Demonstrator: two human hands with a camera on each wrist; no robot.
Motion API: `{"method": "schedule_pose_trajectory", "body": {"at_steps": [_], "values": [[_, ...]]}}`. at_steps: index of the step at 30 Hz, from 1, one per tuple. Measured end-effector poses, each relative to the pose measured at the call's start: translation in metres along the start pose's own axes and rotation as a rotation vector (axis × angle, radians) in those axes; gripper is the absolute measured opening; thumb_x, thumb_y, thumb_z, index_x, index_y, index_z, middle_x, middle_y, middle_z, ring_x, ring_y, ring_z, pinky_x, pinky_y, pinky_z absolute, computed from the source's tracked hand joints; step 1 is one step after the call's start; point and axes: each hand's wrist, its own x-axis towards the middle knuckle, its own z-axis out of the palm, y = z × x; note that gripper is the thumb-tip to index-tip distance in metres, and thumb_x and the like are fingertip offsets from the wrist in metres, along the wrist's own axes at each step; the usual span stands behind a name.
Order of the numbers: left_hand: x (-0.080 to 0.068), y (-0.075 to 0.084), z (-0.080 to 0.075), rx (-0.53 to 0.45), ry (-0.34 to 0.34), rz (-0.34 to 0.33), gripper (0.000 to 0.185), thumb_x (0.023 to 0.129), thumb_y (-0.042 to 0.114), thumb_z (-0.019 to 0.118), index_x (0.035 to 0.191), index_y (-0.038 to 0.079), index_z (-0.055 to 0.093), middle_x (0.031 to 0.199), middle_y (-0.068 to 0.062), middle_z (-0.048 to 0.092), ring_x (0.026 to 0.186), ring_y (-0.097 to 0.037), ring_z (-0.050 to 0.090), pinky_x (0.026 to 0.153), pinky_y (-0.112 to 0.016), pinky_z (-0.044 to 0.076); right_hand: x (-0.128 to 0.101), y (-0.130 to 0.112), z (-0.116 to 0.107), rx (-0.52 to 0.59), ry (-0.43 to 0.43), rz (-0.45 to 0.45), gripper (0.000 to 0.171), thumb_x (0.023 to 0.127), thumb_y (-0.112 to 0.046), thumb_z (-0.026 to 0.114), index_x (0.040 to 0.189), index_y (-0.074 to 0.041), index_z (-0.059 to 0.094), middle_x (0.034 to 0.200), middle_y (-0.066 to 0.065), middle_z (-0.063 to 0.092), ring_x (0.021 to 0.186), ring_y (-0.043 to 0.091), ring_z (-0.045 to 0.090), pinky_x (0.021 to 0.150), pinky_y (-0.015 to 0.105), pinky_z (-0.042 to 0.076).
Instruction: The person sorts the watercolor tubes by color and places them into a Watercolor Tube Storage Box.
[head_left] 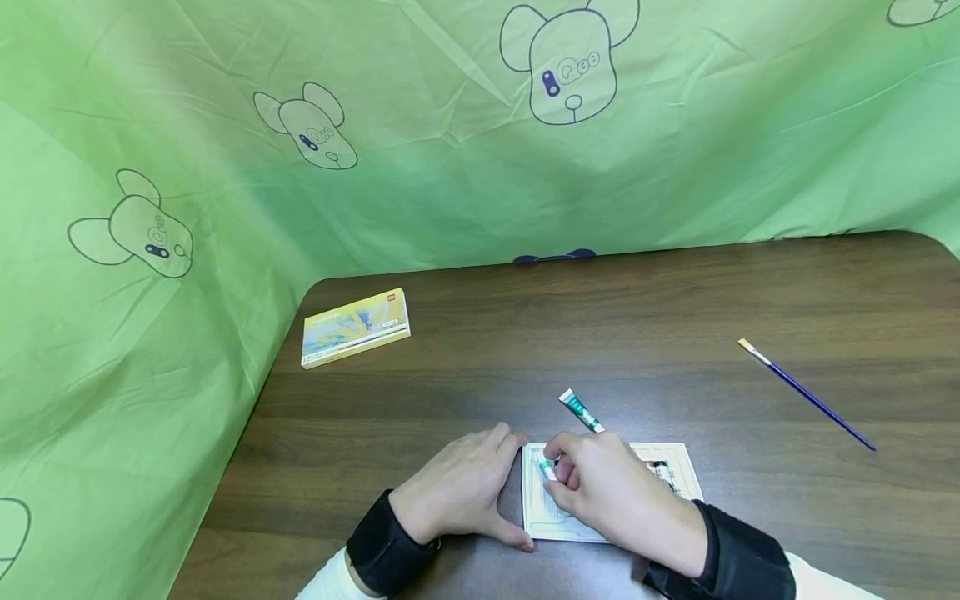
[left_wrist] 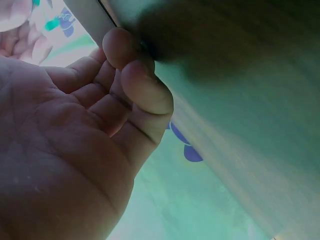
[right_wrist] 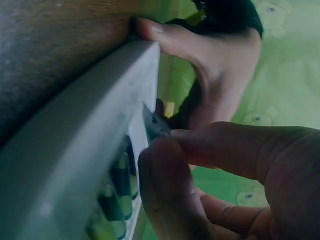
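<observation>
A white plastic tray [head_left: 667,451] lies near the front of the table, with several small paint tubes [right_wrist: 117,192] in it. My left hand [head_left: 467,487] holds the tray by its left side, fingers at the far corner and thumb at the near corner. Over the tray's left part, my right hand [head_left: 618,487] pinches a small green-and-white paint tube [head_left: 548,471] between thumb and fingers. In the right wrist view, the tube's flat end shows past the fingertips. Another green paint tube [head_left: 581,410] lies just behind the tray, partly overlapped by the right hand.
A yellow-and-blue box [head_left: 356,327] lies at the table's back left. To the right rests a blue-handled paintbrush [head_left: 810,396], tilted. Green cloth [head_left: 420,167] with printed animal heads hangs along the back and left edges of the brown table [head_left: 480,350].
</observation>
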Motion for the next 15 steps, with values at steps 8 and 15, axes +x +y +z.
{"method": "schedule_pose_trajectory", "body": {"at_steps": [8, 15], "values": [[0.0004, -0.0009, -0.0006, -0.017, -0.01, 0.0, 0.097, 0.068, 0.074, 0.087, 0.138, 0.014, 0.056, 0.106, 0.006, 0.056, 0.087, -0.004, 0.048, 0.083, -0.022, 0.05, -0.0046, -0.0032, 0.0065, -0.17, 0.007, -0.085, 0.016, 0.083, -0.007, 0.08, 0.098, -0.009, 0.074, 0.066, -0.016, 0.055, 0.057, -0.006, 0.04, 0.051, 0.018, 0.037], [-0.0001, -0.0011, -0.0007, 0.003, -0.007, 0.005, 0.1, 0.069, 0.075, 0.085, 0.14, 0.012, 0.056, 0.109, 0.005, 0.058, 0.089, -0.004, 0.051, 0.087, -0.024, 0.053, -0.0083, -0.0044, 0.0075, -0.393, 0.021, -0.193, 0.025, 0.083, -0.02, 0.087, 0.106, -0.016, 0.078, 0.085, -0.008, 0.061, 0.067, 0.006, 0.057, 0.052, 0.025, 0.044]]}}
